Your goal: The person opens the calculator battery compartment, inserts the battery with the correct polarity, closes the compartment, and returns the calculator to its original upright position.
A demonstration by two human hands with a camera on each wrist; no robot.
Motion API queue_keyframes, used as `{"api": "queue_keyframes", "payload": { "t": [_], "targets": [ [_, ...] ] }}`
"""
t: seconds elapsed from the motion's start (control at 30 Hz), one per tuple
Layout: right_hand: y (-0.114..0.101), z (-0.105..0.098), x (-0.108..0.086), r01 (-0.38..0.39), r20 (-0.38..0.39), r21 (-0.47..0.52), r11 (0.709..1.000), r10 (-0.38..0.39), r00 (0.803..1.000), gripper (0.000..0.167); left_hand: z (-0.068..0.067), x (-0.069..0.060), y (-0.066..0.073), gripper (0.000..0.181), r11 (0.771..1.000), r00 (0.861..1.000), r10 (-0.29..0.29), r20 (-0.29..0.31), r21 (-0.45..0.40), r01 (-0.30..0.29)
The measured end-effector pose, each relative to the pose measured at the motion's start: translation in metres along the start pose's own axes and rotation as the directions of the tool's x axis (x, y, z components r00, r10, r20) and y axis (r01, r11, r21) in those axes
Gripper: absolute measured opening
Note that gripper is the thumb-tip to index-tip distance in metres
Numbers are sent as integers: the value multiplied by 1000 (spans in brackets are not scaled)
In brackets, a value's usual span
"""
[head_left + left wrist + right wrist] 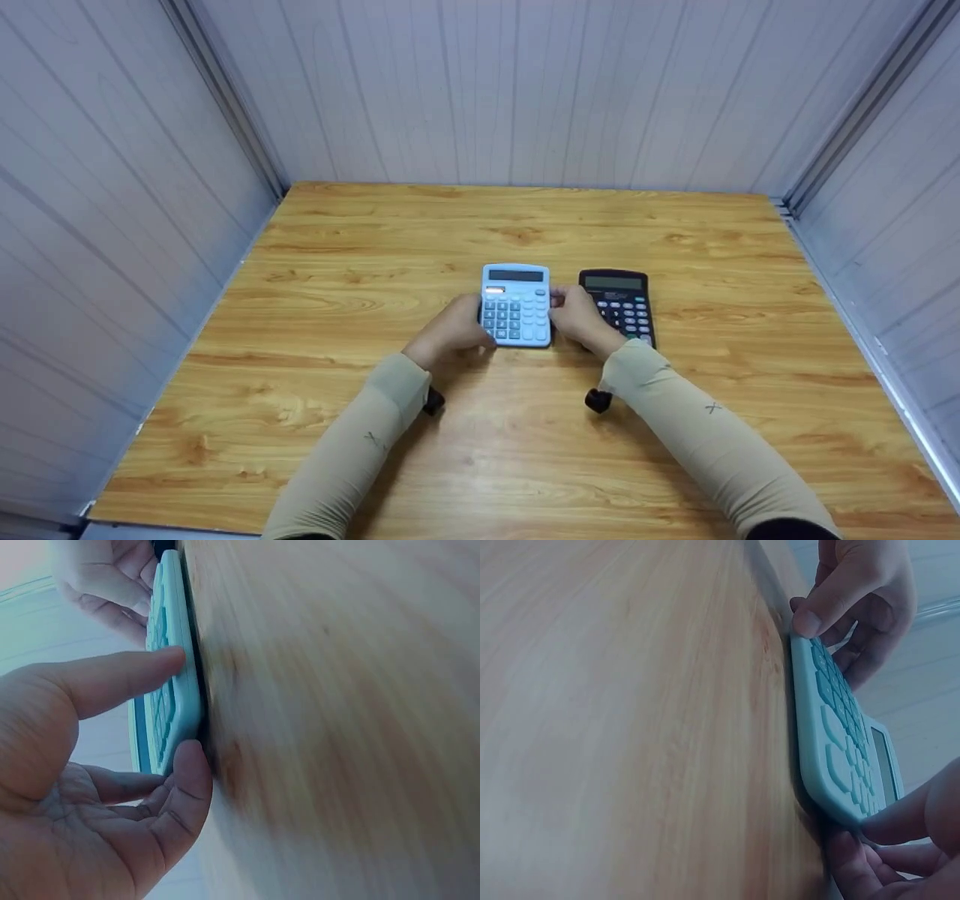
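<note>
A light blue calculator [529, 307] lies face up on the wooden table, its display at the far end. At its near left corner, my left hand [455, 324] grips it, with the thumb on the near edge in the left wrist view and the fingers along the side. My right hand [579, 313] pinches the right edge between thumb and fingers, as the right wrist view shows. Whether the calculator [832, 742] is raised slightly off the wood, I cannot tell. A black calculator [615, 283] lies just to the right, partly hidden by my right hand and wrist.
The wooden table [360, 262] has pale panelled walls [480, 90] behind and on both sides. A small black device [598, 400] sits under my right wrist, and another black piece [433, 401] by my left wrist. Light sleeves cover both forearms.
</note>
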State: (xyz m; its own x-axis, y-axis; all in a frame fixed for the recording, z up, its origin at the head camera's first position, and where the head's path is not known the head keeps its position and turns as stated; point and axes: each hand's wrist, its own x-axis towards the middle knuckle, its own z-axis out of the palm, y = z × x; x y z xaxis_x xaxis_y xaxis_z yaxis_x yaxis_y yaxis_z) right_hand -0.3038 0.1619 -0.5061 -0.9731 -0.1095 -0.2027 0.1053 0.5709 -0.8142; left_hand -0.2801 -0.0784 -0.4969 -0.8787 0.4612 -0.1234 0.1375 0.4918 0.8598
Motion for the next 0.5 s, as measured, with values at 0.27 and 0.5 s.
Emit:
{"api": "queue_keyframes", "payload": {
  "t": [0.27, 0.5],
  "targets": [
    [1, -1, -3, 31, 0, -13, 999, -31, 1000, 51, -2, -1, 1, 50, 996, 997, -78, -21, 39, 78],
    [-2, -12, -13, 94, -31, -12, 995, -95, 995, 53, -4, 1, 6, 50, 979, 985, -125, -119, 147, 142]
  ]
}}
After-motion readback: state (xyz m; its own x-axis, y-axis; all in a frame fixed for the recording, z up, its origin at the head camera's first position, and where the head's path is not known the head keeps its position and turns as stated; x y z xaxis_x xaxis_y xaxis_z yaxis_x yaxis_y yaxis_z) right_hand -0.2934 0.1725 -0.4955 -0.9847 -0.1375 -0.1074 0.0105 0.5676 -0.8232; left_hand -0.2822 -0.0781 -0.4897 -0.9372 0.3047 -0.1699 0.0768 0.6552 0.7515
